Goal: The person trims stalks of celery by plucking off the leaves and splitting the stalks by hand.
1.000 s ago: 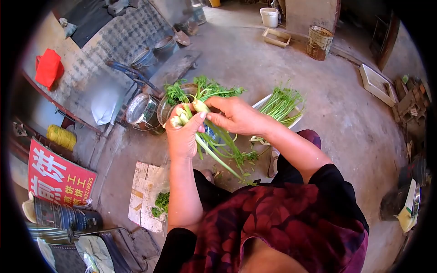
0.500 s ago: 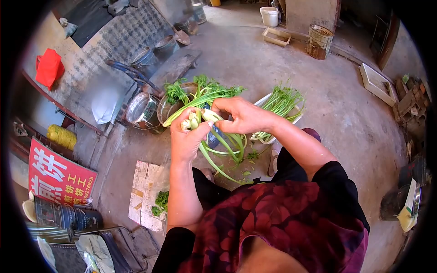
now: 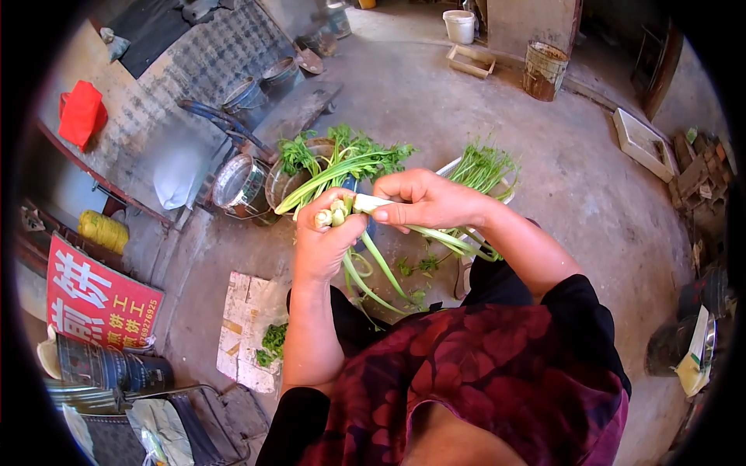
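My left hand (image 3: 325,237) is wrapped round several pale green stalks (image 3: 332,214), their cut-looking root ends showing above its fingers and their stems hanging below. Right beside it, my right hand (image 3: 426,203) pinches a whitish stalk (image 3: 371,203) whose green stems trail to the right under the palm. Beyond both hands, more leafy stalks (image 3: 342,167) lie across a round metal container (image 3: 284,185). A white basket (image 3: 449,167) to the right holds thin leafy greens (image 3: 483,169).
Metal pails (image 3: 239,186) stand at the left near a low wooden board (image 3: 299,110). A white flattened box (image 3: 247,318) with green leaves (image 3: 272,344) lies lower left, beside a red sign (image 3: 101,295). A rusty bucket (image 3: 545,71) stands at the back.
My right hand has moved slightly right with its stalk, whose stems have swung from below the hands to the right. My left hand has shifted a little right and down, still holding its bunch.
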Available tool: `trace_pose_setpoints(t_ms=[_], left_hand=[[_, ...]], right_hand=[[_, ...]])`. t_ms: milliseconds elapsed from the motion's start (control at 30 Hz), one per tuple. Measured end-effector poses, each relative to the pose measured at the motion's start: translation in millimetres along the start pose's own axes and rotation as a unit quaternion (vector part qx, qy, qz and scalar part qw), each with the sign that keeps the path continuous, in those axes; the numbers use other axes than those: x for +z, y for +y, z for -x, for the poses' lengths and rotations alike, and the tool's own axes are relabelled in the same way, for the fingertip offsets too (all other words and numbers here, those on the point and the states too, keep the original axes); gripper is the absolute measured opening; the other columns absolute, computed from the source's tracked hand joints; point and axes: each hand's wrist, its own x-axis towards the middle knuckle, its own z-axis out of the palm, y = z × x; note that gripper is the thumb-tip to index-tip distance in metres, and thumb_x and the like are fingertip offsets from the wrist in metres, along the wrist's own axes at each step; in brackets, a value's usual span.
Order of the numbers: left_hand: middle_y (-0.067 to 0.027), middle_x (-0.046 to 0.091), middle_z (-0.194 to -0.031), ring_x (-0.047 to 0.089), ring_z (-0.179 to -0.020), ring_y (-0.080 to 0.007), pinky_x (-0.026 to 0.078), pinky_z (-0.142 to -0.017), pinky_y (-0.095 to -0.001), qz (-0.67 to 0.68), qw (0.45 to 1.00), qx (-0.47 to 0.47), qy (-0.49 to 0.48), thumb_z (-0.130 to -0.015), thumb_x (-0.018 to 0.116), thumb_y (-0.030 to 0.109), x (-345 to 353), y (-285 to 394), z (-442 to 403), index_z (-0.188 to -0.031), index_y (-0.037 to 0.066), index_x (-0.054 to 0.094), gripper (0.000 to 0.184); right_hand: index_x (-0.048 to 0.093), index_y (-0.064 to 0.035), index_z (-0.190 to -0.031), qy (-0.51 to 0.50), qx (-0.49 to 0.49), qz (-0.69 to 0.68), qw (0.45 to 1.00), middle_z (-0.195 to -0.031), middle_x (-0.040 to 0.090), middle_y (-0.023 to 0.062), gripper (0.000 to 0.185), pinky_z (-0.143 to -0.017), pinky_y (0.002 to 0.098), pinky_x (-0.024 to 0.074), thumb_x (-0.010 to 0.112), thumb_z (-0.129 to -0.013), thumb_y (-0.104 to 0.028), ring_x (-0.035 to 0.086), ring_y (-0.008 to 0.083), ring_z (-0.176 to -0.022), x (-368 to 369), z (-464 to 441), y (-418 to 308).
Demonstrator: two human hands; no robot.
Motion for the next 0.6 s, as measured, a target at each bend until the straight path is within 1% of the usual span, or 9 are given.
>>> trace_pose_setpoints(t_ms=[33, 100, 133, 167, 200, 333, 367, 500, 600], left_hand=[[0.0025, 0.051, -0.061, 0.044, -0.048, -0.0034, 0.035, -0.044, -0.0163, -0.003, 1.000, 0.001, 0.010, -0.068, 0.056, -0.003, 1.0, 0.6, -1.3, -0.076, 0.003, 0.055, 0.010], [0.0007, 0.052, -0.061, 0.045, -0.047, -0.0049, 0.036, -0.042, -0.0168, 0.028, 0.989, 0.002, 0.143, -0.067, 0.055, -0.004, -19.6, -3.1, -11.7, -0.074, 0.004, 0.053, 0.010], [-0.0002, 0.052, -0.061, 0.045, -0.047, -0.0056, 0.036, -0.042, -0.0170, 0.043, 0.977, 0.004, 0.209, -0.067, 0.054, -0.004, -34.8, -4.3, -17.5, -0.073, 0.004, 0.052, 0.011], [-0.0033, 0.054, -0.063, 0.046, -0.046, -0.0070, 0.038, -0.040, -0.0184, 0.145, 0.978, 0.029, 0.147, -0.067, 0.056, -0.004, -48.4, -4.8, -18.9, -0.074, 0.006, 0.050, 0.013], [-0.0036, 0.054, -0.063, 0.046, -0.046, -0.0069, 0.039, -0.040, -0.0187, 0.152, 0.980, 0.023, 0.124, -0.067, 0.057, -0.004, -42.0, -2.4, -18.3, -0.075, 0.006, 0.050, 0.014], [-0.0023, 0.053, -0.066, 0.048, -0.049, -0.0073, 0.045, -0.044, -0.0206, 0.196, 0.980, 0.014, 0.033, -0.072, 0.060, -0.001, 2.5, 7.6, -12.4, -0.081, 0.005, 0.051, 0.014], [-0.0015, 0.053, -0.067, 0.048, -0.050, -0.0072, 0.044, -0.046, -0.0200, 0.209, 0.977, 0.013, 0.029, -0.073, 0.060, 0.000, 5.2, 6.3, -12.4, -0.082, 0.005, 0.051, 0.014], [0.0001, 0.053, -0.070, 0.049, -0.056, -0.0065, 0.043, -0.052, -0.0185, 0.193, 0.980, 0.048, 0.022, -0.075, 0.061, 0.001, 0.6, 0.4, -13.3, -0.085, 0.005, 0.051, 0.014], [0.0012, 0.055, -0.073, 0.050, -0.060, -0.0049, 0.041, -0.051, -0.0179, 0.120, 0.991, 0.036, 0.037, -0.075, 0.062, 0.005, 2.9, 0.5, -11.4, -0.083, 0.006, 0.051, 0.014]], right_hand=[[0.051, -0.0045, -0.073, -0.008, -0.004, -0.014, 1.000, -0.057, 0.047, -0.0032, 0.025, -0.047, 0.0217, 0.0316, 0.053, -0.085, -0.027, 0.040, 0.0036, -0.053, -2.7, 3.5, -2.3], [0.051, -0.0048, -0.073, -0.025, -0.013, -0.042, 0.999, -0.058, 0.049, -0.0038, 0.024, -0.046, 0.0201, 0.0308, 0.054, -0.084, -0.026, 0.040, 0.0024, -0.053, -7.9, 10.9, -7.9], [0.052, -0.0049, -0.073, 0.001, 0.001, -0.057, 0.998, -0.059, 0.049, -0.0042, 0.024, -0.045, 0.0193, 0.0305, 0.054, -0.084, -0.025, 0.041, 0.0020, -0.053, -8.1, 9.7, -12.8], [0.052, -0.0049, -0.072, 0.029, 0.017, -0.073, 0.997, -0.059, 0.049, -0.0045, 0.023, -0.045, 0.0185, 0.0301, 0.055, -0.084, -0.025, 0.041, 0.0016, -0.053, -6.6, 10.3, -17.1], [0.052, -0.0050, -0.072, 0.059, 0.033, -0.090, 0.994, -0.059, 0.050, -0.0049, 0.022, -0.044, 0.0176, 0.0297, 0.055, -0.084, -0.024, 0.041, 0.0012, -0.053, -5.0, 11.3, -18.4], [0.053, -0.0039, -0.077, 0.116, -0.023, -0.120, 0.986, -0.065, 0.052, -0.0033, 0.020, -0.044, 0.0179, 0.0326, 0.059, -0.082, -0.023, 0.042, 0.0023, -0.052, 9.9, -11.7, -0.1], [0.054, -0.0034, -0.081, 0.109, -0.026, -0.099, 0.989, -0.068, 0.053, -0.0017, 0.020, -0.045, 0.0182, 0.0364, 0.060, -0.081, -0.022, 0.045, 0.0032, -0.052, 9.7, -15.2, 6.6], [0.052, -0.0028, -0.083, 0.126, -0.006, -0.126, 0.984, -0.070, 0.054, -0.0002, 0.018, -0.046, 0.0188, 0.0408, 0.057, -0.082, -0.020, 0.053, 0.0054, -0.057, 16.2, -16.7, 2.7], [0.051, -0.0020, -0.085, 0.135, -0.003, -0.096, 0.986, -0.070, 0.054, 0.0009, 0.014, -0.047, 0.0217, 0.0419, 0.054, -0.084, -0.016, 0.054, 0.0071, -0.057, 19.5, -16.0, 2.3]])
